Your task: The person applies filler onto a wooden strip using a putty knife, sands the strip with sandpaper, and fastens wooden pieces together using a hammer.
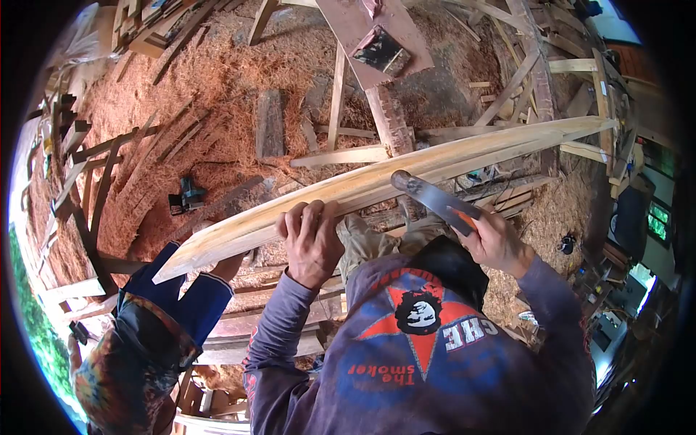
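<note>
A long, pale, curved wooden plank (348,187) runs slantwise across the head view, from lower left to upper right. My left hand (312,243) is closed over its near edge, with the fingers on the upper face and the thumb hidden. To the right, my right hand (496,243) is wrapped round a hammer (435,199) with a grey metal body and a bit of orange at the grip. Its dark rounded end lies over the middle of the plank; whether it touches the wood I cannot tell.
Another person in blue shorts (181,297) stands at the left, by the plank's near end. A teal power tool (190,194) lies among wood shavings (217,80). A dark tray (382,51) rests on a board (348,22) ahead. Timber (272,123) and slanting posts stand around.
</note>
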Available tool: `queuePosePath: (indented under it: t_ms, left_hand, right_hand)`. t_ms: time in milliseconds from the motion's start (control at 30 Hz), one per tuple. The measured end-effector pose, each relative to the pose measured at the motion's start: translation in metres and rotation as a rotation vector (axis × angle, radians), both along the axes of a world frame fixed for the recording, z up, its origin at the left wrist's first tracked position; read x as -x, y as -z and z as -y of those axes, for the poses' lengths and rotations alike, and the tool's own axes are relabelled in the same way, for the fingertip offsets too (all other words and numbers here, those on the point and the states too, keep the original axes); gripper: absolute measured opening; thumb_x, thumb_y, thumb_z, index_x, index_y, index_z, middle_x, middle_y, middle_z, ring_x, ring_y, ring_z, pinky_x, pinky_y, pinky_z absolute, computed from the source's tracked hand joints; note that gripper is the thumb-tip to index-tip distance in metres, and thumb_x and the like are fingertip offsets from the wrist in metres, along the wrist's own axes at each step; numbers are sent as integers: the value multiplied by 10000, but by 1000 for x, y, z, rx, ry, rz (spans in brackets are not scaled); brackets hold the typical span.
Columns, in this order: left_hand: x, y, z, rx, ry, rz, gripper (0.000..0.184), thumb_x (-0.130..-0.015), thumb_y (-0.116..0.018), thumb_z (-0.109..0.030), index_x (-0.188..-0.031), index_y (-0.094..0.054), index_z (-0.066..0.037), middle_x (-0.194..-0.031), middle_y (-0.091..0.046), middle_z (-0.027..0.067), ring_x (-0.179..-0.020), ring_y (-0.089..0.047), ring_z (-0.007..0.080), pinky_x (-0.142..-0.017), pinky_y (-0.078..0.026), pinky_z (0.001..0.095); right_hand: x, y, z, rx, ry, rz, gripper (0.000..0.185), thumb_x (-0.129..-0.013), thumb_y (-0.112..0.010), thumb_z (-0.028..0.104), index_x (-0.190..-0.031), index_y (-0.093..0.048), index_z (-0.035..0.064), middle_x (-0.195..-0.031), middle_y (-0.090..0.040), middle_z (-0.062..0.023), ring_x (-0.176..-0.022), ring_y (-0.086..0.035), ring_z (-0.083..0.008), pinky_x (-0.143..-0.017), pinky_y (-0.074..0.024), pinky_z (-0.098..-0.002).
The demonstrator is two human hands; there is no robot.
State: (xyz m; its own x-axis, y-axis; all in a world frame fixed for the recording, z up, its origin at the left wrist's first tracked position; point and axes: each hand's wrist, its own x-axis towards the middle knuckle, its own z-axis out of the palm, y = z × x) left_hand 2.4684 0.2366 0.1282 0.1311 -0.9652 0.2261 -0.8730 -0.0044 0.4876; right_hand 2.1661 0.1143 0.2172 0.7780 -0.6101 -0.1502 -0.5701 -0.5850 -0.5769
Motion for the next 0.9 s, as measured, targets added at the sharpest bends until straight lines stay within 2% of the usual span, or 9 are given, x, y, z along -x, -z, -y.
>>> queuePosePath:
  t_ms: [100,133,167,367,433,500,633,733,900]
  left_hand:
    - [7,-1,-1,-5,-44,20,396,-728,-715,-20,-1106,-678,-131,-1035,-605,51,-1014,-551,304,-936,-372,463]
    - [7,2,-4,2,-42,38,402,-726,-720,-21,-1109,-676,-135,-1033,-604,52,-1014,-550,305,-932,-373,464]
    - [6,6,-5,14,-36,55,408,-723,-724,-22,-1111,-675,-139,-1032,-603,53,-1014,-548,307,-929,-374,465]
    - [19,-12,-1,4,-67,150,308,-800,-727,-89,-1099,-656,-115,-1073,-610,67,-1089,-533,331,-991,-347,490]
    - [31,-12,3,-56,-15,93,570,-777,-736,-96,-1313,-543,-133,-1291,-502,128,-1282,-414,354,-1072,-281,557]
    - [59,-14,23,-83,66,58,725,-759,-787,-149,-1420,-491,-168,-1410,-469,119,-1346,-386,365,-1096,-239,559]
    - [125,5,82,53,365,123,629,-807,-736,-234,-1390,-527,-123,-1443,-453,104,-1388,-346,365,-1115,-203,579]
    - [171,-3,118,85,445,73,550,-820,-703,-213,-1329,-553,-69,-1368,-503,121,-1354,-382,359,-1109,-228,580]
    - [219,1,155,135,489,172,432,-822,-681,-188,-1220,-595,-43,-1285,-550,130,-1336,-405,345,-1108,-235,589]
  right_hand:
    - [22,7,-12,41,-58,163,364,-874,-618,62,-1227,-560,-4,-887,-682,-190,-690,-688,-380,-597,-572,-427]
    - [23,7,-11,10,-55,12,361,-878,-624,63,-1228,-565,-4,-862,-672,-214,-684,-683,-400,-574,-570,-457]
    - [21,0,-10,-173,70,-136,304,-901,-623,76,-1183,-568,-21,-837,-660,-236,-689,-676,-424,-550,-549,-481]
    - [81,7,-45,-106,344,82,232,-954,-644,189,-992,-538,-14,-794,-644,-251,-715,-668,-439,-559,-511,-481]
    - [121,3,-70,-26,503,-2,236,-972,-624,228,-1007,-552,6,-773,-648,-240,-729,-666,-443,-572,-504,-479]
    - [157,-7,-99,-20,706,-79,255,-993,-592,276,-1014,-569,24,-772,-642,-248,-741,-644,-475,-584,-486,-505]
    - [227,-8,-192,-34,1057,-239,250,-995,-587,272,-1011,-577,23,-774,-632,-274,-748,-622,-505,-612,-479,-528]
    - [281,24,-284,-59,1312,-378,293,-997,-577,299,-1012,-583,7,-779,-635,-286,-768,-620,-513,-636,-477,-538]
    - [378,138,-461,-248,1612,-530,326,-955,-594,317,-936,-622,-7,-695,-640,-212,-646,-658,-349,-564,-447,-477]
